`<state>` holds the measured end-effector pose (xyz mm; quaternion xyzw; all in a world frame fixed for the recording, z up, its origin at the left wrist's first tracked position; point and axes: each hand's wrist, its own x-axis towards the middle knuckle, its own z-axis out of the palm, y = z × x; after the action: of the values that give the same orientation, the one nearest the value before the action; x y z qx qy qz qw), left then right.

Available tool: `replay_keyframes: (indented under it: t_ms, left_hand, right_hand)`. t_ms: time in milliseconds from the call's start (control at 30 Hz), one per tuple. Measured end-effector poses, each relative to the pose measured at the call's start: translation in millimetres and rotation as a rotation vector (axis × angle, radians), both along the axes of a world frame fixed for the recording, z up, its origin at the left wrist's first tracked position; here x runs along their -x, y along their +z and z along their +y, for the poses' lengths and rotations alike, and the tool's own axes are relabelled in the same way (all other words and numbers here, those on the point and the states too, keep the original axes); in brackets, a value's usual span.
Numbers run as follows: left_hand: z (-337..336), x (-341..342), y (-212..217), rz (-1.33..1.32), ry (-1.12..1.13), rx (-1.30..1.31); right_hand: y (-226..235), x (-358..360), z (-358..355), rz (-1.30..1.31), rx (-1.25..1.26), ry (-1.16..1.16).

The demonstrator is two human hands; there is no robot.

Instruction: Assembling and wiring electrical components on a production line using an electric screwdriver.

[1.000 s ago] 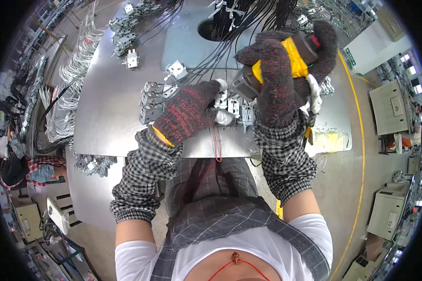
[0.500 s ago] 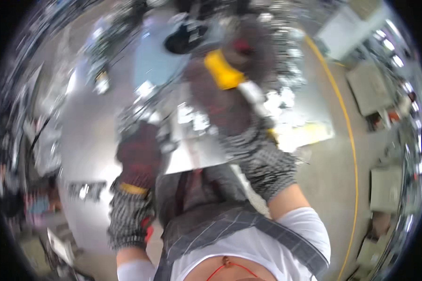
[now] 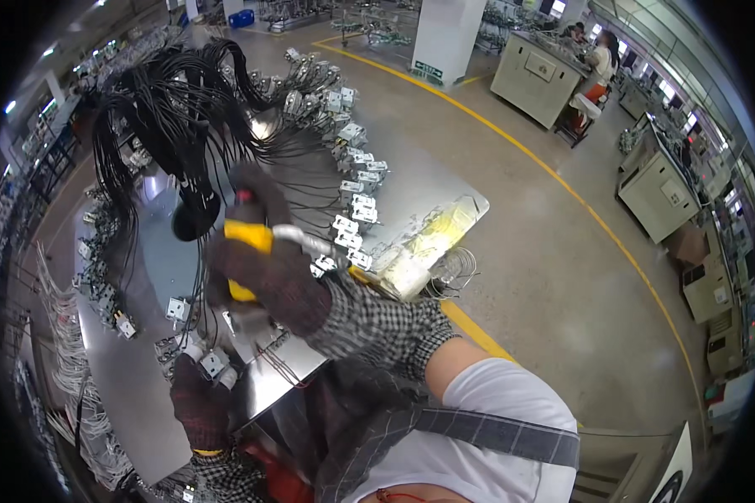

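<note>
Your right grip (image 3: 268,272) is closed around the yellow and dark power tool (image 3: 248,236), over the worktop (image 3: 122,390). Your left grip (image 3: 200,409) looks pinched on a little silver box (image 3: 214,363), with white-tipped fingers beside it, near the worktop's front edge. The tool's nose is blurry, so I can't tell if it touches anything. If the tool slips, it could poke your left fingers, because they are so near. If your pinch is too soft, the box could twist or skid away. A glove or the tool could snag the black cables (image 3: 172,117) and tug other silver boxes (image 3: 365,205). The thin red wires (image 3: 278,365) could get caught too.
</note>
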<state>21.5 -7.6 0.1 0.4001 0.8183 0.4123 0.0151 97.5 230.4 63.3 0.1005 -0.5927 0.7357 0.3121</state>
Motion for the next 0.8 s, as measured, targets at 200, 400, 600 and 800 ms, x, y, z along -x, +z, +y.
replay_keyframes:
  t_ms: [200,400,600,800]
  left_hand:
    - [0.8,3.3,14.6,-0.598,-0.095,-0.395]
    - [-5.9,-6.2,29.7,-0.693,-0.13,-0.521]
    - [2.8,7.0,12.1,-0.577,-0.179,-0.495]
    - [-1.3,7.1,-8.2,-0.763,-0.223,-0.491]
  right_hand:
    - [-72.6,-44.6,-48.0,-0.161,0.188,0.007]
    - [-67.5,-52.4,-13.6,-0.366,0.225,-0.117]
    - [-71.9,-49.3,54.1,-0.411,0.299,-0.256]
    - [-70.2,-34.1,117.8,-0.186,0.297,-0.35]
